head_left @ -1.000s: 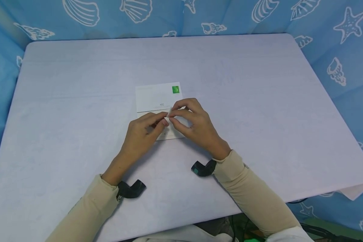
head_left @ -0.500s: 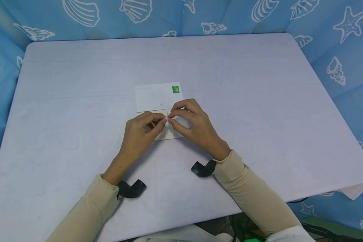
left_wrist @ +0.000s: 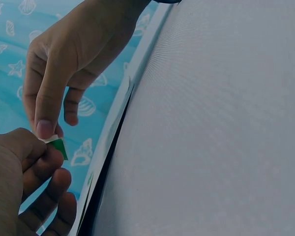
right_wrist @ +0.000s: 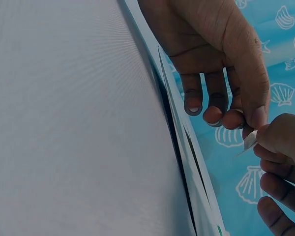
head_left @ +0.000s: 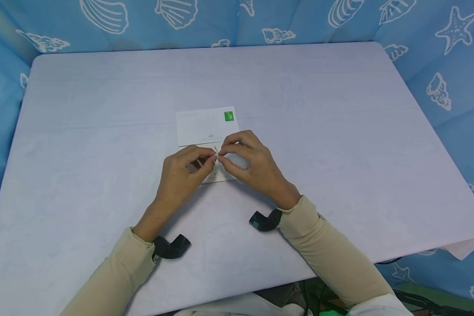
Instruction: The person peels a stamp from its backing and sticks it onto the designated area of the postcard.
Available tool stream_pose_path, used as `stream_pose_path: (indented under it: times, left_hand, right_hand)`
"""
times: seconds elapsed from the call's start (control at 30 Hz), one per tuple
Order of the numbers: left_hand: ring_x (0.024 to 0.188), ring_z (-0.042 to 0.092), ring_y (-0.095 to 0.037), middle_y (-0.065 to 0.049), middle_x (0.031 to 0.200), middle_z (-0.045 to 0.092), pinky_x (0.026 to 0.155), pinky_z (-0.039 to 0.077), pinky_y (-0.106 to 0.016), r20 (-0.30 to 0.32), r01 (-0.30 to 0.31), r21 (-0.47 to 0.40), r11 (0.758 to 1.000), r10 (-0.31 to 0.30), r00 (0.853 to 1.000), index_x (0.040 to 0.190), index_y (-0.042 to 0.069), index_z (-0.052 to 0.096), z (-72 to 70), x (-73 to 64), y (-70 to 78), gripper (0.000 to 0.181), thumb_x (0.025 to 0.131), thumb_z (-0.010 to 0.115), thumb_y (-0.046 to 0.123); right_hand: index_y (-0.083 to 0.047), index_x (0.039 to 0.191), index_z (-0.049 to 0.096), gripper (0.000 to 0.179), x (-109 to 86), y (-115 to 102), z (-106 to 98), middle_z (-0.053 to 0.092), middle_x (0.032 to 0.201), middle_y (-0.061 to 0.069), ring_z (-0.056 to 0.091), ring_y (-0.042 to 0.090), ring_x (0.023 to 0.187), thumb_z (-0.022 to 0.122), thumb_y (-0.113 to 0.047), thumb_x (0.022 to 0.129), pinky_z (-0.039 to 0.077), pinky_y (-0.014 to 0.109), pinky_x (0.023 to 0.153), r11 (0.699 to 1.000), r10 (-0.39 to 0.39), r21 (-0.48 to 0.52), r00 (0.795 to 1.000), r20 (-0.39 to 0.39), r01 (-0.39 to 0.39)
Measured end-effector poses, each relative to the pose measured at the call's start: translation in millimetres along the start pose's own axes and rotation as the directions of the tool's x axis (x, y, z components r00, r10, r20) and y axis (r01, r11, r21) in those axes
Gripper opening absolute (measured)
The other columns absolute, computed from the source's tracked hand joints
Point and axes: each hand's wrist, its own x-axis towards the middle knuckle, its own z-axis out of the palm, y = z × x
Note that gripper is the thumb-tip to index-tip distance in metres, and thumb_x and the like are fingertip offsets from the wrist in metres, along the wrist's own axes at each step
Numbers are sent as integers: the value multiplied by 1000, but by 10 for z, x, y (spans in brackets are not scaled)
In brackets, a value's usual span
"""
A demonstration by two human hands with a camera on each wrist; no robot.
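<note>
A small stamp, green on one face and white with a toothed edge on the other, is up between both hands. My left hand pinches it between thumb and index fingertip. From the other side my right hand pinches it too, thumb and fingertips meeting at its edge. In the right wrist view the stamp shows pale between the two thumbs. Below the hands lies a white envelope, mostly hidden by them. Just beyond it, a second white envelope bears a green stamp in its upper right corner.
The white-covered table extends around the envelopes on all sides. A blue curtain with shell prints stands along its far edge and both sides. Black wrist cameras project inward from both cuffs.
Both hands have shifted slightly to the left, close together, with the stamp turned a little between the fingertips. The envelopes have not moved.
</note>
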Motion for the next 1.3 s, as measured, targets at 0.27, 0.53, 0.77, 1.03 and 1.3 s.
stream_pose_path:
  times: [0.27, 0.53, 0.77, 1.03, 1.3]
  left_hand:
    - [78, 63, -11, -1, 88, 71, 65, 54, -30, -3, -14, 13, 1000, 14, 1000, 97, 5, 76, -3, -11, -8, 7, 93, 71, 9]
    - [78, 63, -11, -2, 87, 71, 67, 54, -30, -8, -31, 13, 999, 31, 999, 97, 5, 76, 0, -7, -17, 7, 93, 71, 8]
    - [78, 63, -12, -2, 87, 70, 67, 53, -30, -10, -26, 13, 1000, 26, 1000, 96, 5, 76, 5, -1, -21, 8, 94, 70, 9]
    - [78, 63, -12, -1, 87, 70, 66, 53, -30, -8, -26, 14, 1000, 26, 1000, 97, 5, 76, 11, 2, -28, 7, 94, 70, 9]
    - [77, 64, -13, -2, 87, 70, 66, 53, -30, -47, -30, 28, 999, 31, 998, 96, 5, 76, 5, 0, -33, 6, 93, 70, 8]
  right_hand:
    - [-2, 93, 74, 4, 4, -6, 7, 62, 106, 8, 54, 22, 105, 72, -4, 90, 47, 30, 90, 1000, -7, 11, 1000, 4, 7]
    - [-2, 92, 74, 3, 12, -6, -8, 62, 104, 8, 55, 21, 102, 71, -3, 90, 47, 30, 89, 1000, -18, -26, 1000, -12, 18]
    - [-1, 92, 74, 6, 12, 23, -36, 63, 104, 9, 56, 22, 103, 70, -5, 91, 47, 30, 91, 1000, -3, -31, 1000, -27, 2]
    - [0, 93, 74, 5, -3, 34, -51, 63, 103, 9, 57, 22, 103, 72, -2, 89, 48, 30, 92, 1000, 13, -18, 999, -40, -14]
    - [0, 93, 74, 5, -3, 71, -76, 63, 103, 9, 57, 21, 102, 71, -4, 90, 48, 30, 90, 999, 29, -38, 998, -48, -31]
